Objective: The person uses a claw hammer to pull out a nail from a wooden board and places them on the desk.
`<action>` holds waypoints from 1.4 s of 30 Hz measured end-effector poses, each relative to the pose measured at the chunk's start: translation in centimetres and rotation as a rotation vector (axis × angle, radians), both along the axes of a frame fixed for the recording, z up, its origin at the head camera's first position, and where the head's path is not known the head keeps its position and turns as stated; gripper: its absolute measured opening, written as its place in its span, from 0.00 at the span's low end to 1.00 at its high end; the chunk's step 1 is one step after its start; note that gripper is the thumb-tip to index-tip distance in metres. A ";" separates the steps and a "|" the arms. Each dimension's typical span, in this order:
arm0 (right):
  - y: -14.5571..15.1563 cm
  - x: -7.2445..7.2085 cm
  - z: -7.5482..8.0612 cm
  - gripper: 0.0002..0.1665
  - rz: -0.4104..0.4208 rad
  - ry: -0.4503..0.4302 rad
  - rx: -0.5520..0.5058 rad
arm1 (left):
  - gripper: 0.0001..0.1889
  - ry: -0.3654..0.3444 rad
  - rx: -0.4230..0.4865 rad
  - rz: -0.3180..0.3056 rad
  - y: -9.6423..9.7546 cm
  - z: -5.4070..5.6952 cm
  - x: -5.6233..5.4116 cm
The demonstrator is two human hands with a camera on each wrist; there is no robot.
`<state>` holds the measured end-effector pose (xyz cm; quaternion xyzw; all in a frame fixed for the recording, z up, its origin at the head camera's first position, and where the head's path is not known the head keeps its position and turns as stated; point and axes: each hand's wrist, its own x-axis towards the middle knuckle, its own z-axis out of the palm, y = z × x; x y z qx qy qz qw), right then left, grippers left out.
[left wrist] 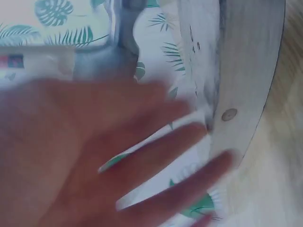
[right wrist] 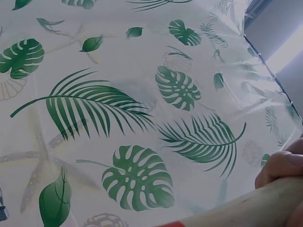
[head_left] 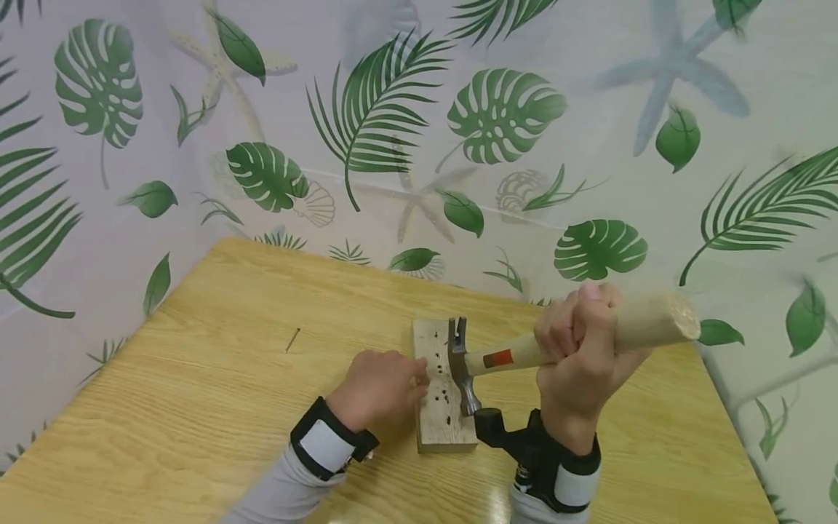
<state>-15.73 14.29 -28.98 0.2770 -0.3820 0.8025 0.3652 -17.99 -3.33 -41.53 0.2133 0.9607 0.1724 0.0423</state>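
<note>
The right hand (head_left: 581, 355) is closed round the thick, pale wooden handle of a steel claw hammer (head_left: 527, 351), with a dark-and-red label between the fist and the hammer head (head_left: 460, 367). The left hand (head_left: 380, 386) grips nothing that shows: the left wrist view, though blurred, has its fingers outstretched and a little spread, while the head view puts their tips at the left edge of a long, pale, rectangular wooden block (head_left: 440, 382); whether they press on it I cannot tell. That block, its top pocked with dark marks, lies between the hands, just right of the left one, which is nearer, and left of the right fist. The placing that seems to matter most is this: the block's long axis runs away from the person, the handle comes in across it from the right, and the head lies over the right edge roughly in line with the block, claw pointing away and striking face toward the person; contact there is unclear. Farther left, beyond the left hand, a thin dark nail (head_left: 292, 340) lies slantwise on the yellow wood-grain surface (head_left: 229, 407), well apart from the block. Behind hangs a white, green-leaf-patterned sheet (head_left: 393, 196).
</note>
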 end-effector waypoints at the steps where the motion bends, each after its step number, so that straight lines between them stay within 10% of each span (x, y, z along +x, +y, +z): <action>1: 0.1 0.3 0.1 0.24 0.017 0.000 -0.007 | 0.15 0.054 0.064 0.024 -0.1 0.0 -0.1; 7: 0.0 1.3 0.7 0.24 0.100 0.029 -0.015 | 0.13 0.155 0.397 -0.003 -0.5 0.0 -1.1; 19: -0.1 1.5 0.8 0.26 0.167 0.015 0.055 | 0.05 0.363 0.508 0.056 -1.6 -0.1 -1.8; 24: 0.1 1.4 0.8 0.26 0.142 0.018 0.053 | 0.06 0.297 0.559 0.127 -2.8 0.4 -2.3; 34: -0.4 1.0 0.4 0.25 0.074 -0.009 0.069 | 0.06 0.048 0.319 0.535 -11.6 -1.5 -3.8; 42: -0.2 0.9 0.4 0.25 0.047 -0.073 0.077 | 0.18 -0.027 0.149 0.643 -14.2 -3.5 -4.9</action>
